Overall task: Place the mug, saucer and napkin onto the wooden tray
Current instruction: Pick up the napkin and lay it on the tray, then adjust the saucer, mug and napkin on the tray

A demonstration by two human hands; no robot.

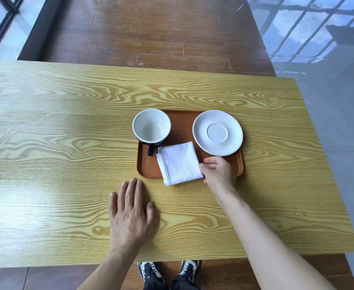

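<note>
A brown wooden tray (146, 167) lies on the table's middle right. On its far left corner stands a mug (151, 126), white inside and dark outside, its handle pointing toward me. A white saucer (217, 132) sits on the far right corner, overhanging the rim. A folded white napkin (179, 163) lies on the tray's near side, its front edge past the rim. My right hand (219, 172) pinches the napkin's right corner. My left hand (130, 212) rests flat on the table, fingers spread, just in front of the tray.
The table (57, 143) is light yellow wood with a strong grain. Its far edge meets a dark wooden floor; grey tiles lie to the right. My shoes (167, 271) show below the near edge.
</note>
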